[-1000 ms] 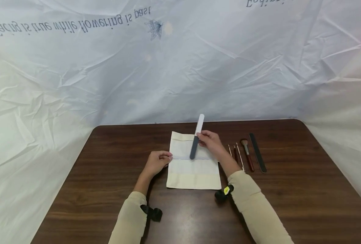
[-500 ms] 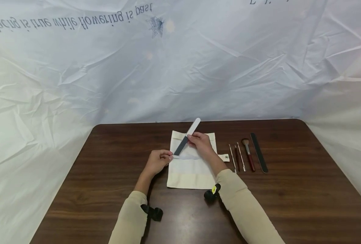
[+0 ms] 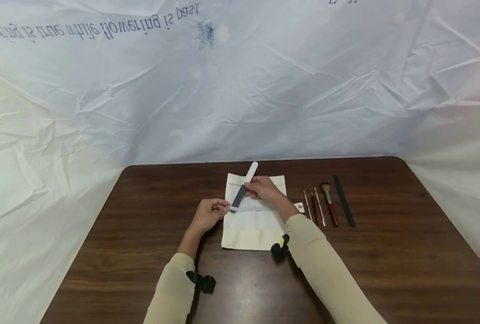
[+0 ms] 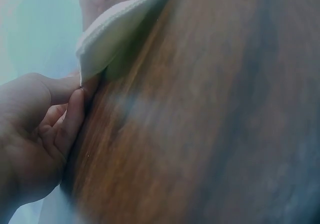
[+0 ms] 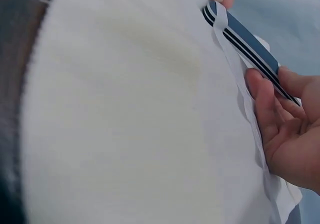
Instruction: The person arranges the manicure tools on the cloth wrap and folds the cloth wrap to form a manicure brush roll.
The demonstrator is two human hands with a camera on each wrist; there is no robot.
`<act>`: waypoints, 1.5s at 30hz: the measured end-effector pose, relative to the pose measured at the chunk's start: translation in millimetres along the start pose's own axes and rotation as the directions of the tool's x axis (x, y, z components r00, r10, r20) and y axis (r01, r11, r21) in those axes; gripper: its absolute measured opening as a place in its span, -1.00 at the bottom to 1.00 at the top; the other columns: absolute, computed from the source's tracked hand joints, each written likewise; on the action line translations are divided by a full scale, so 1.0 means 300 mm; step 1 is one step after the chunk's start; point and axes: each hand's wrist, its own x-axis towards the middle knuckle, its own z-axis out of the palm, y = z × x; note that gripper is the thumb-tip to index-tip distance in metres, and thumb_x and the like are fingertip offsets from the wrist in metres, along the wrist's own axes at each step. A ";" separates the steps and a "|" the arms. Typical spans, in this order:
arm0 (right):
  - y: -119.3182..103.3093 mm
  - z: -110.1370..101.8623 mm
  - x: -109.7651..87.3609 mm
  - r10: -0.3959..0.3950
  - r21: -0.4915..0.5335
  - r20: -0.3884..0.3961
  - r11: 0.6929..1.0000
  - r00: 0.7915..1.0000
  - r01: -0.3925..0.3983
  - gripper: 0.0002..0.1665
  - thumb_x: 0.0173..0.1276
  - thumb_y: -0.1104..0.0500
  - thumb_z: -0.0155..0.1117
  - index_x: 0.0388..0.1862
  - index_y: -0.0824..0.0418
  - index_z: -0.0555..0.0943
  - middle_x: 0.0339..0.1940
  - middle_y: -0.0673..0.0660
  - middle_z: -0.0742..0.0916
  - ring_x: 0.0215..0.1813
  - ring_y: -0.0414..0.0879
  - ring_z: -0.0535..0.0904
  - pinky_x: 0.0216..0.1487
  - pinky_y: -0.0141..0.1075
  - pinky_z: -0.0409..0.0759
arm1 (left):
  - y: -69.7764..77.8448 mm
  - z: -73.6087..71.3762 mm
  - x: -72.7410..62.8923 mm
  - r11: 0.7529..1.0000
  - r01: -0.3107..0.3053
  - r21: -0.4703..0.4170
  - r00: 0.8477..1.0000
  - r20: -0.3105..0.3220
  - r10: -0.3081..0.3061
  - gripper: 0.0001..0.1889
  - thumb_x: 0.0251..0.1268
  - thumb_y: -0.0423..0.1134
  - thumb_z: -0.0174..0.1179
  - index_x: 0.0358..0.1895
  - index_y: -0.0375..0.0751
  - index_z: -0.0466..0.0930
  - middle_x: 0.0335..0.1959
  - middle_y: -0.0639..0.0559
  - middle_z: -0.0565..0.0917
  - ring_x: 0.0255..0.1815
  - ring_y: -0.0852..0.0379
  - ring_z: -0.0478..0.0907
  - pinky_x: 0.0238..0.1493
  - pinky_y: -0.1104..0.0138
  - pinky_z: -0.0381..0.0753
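Note:
A cream cloth pouch lies unfolded flat on the table, with a thin white elastic band across its middle. My left hand pinches the pouch's left edge between thumb and fingers at the band; the left wrist view shows that cloth edge curling up from the wood. Between the thumb and fingers of my right hand is a nail file, dark grey at the lower half and white at the upper. Its layered lower tip sits under the band, close to the left fingertips.
Right of the pouch's snap tab lie two slim metal tools, a thin dark red tool, a brush with a red handle and a black nail file. White sheeting hangs behind the brown table.
My right hand has carried the nail file left and down, and its lower tip has slid under the band. My left hand stays at the pouch's left edge.

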 end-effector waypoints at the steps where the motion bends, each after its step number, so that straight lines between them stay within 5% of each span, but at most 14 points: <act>1: -0.002 -0.003 0.005 0.021 -0.005 0.016 1.000 1.000 -0.021 -0.61 0.56 0.18 0.17 0.19 0.45 0.53 -0.56 -0.10 0.73 -0.48 -0.39 0.63 -0.44 -0.57 0.53 | 0.000 -0.001 0.000 1.000 -0.002 0.001 1.000 0.001 0.002 -0.88 0.33 -0.41 0.30 -0.14 -0.36 0.76 -0.34 -0.15 0.77 -0.43 0.26 0.55 -0.36 0.42 0.56; 8: -0.008 -0.018 0.025 0.101 0.008 0.073 0.995 0.992 -0.102 -0.59 0.57 0.19 0.16 0.25 0.43 0.51 -0.52 -0.06 0.75 -0.48 -0.37 0.67 -0.47 -0.56 0.56 | 0.006 -0.006 -0.005 1.000 0.005 0.002 1.000 0.009 -0.005 -0.87 0.35 -0.40 0.29 -0.14 -0.36 0.76 -0.37 -0.13 0.76 -0.46 0.24 0.52 -0.38 0.42 0.55; 17: -0.019 0.023 0.016 0.069 -0.020 -0.034 0.997 0.997 -0.070 -0.54 0.59 0.09 0.13 0.23 0.42 0.57 -0.53 -0.07 0.71 -0.55 -0.39 0.65 -0.54 -0.56 0.50 | 0.007 -0.006 -0.006 1.000 0.015 -0.005 1.000 -0.018 -0.015 -0.85 0.39 -0.36 0.26 -0.13 -0.35 0.77 -0.32 -0.12 0.78 -0.43 0.29 0.57 -0.37 0.45 0.62; 23: -0.026 0.009 0.019 0.092 -0.111 0.109 0.991 0.990 -0.080 -0.65 0.60 0.11 0.11 0.06 0.40 0.61 -0.53 -0.08 0.73 -0.58 -0.40 0.61 -0.57 -0.56 0.43 | 0.006 -0.007 -0.007 1.000 0.019 -0.001 1.000 -0.014 -0.019 -0.86 0.39 -0.37 0.26 -0.15 -0.35 0.77 -0.31 -0.13 0.78 -0.42 0.28 0.58 -0.36 0.44 0.63; 29: -0.035 -0.008 0.025 0.125 -0.287 0.301 0.957 0.945 -0.035 -0.69 0.58 0.07 0.16 -0.03 0.30 0.67 -0.42 -0.09 0.78 -0.57 -0.39 0.59 -0.55 -0.54 0.38 | 0.009 -0.004 -0.010 1.000 0.009 0.022 1.000 -0.006 -0.009 -0.87 0.39 -0.35 0.27 -0.18 -0.34 0.77 -0.32 -0.11 0.77 -0.43 0.27 0.58 -0.36 0.42 0.63; 33: -0.041 -0.016 0.025 0.133 -0.328 0.352 0.945 0.926 -0.011 -0.70 0.57 0.06 0.17 -0.05 0.27 0.69 -0.40 -0.09 0.79 -0.53 -0.38 0.61 -0.53 -0.53 0.38 | 0.016 0.000 -0.012 0.999 0.009 0.031 1.000 -0.009 -0.009 -0.87 0.39 -0.36 0.27 -0.18 -0.33 0.77 -0.32 -0.11 0.78 -0.41 0.26 0.58 -0.34 0.41 0.64; 39: -0.049 -0.003 0.015 0.151 -0.254 0.278 0.964 0.949 -0.079 -0.71 0.51 0.10 0.26 0.05 0.25 0.67 -0.47 -0.15 0.78 -0.42 -0.40 0.67 -0.49 -0.54 0.42 | 0.021 -0.003 -0.014 1.000 0.010 0.025 1.000 -0.010 -0.009 -0.88 0.38 -0.35 0.28 -0.18 -0.31 0.78 -0.29 -0.12 0.79 -0.38 0.25 0.60 -0.30 0.38 0.66; 45: -0.045 0.032 0.023 0.205 -0.047 0.089 0.978 0.975 -0.202 -0.47 0.47 0.03 0.30 0.32 0.24 0.57 -0.50 -0.11 0.78 -0.49 -0.37 0.68 -0.51 -0.54 0.48 | 0.020 -0.005 -0.015 0.999 -0.010 0.035 1.000 0.003 0.010 -0.88 0.39 -0.37 0.27 -0.19 -0.32 0.78 -0.30 -0.13 0.78 -0.39 0.26 0.59 -0.32 0.41 0.62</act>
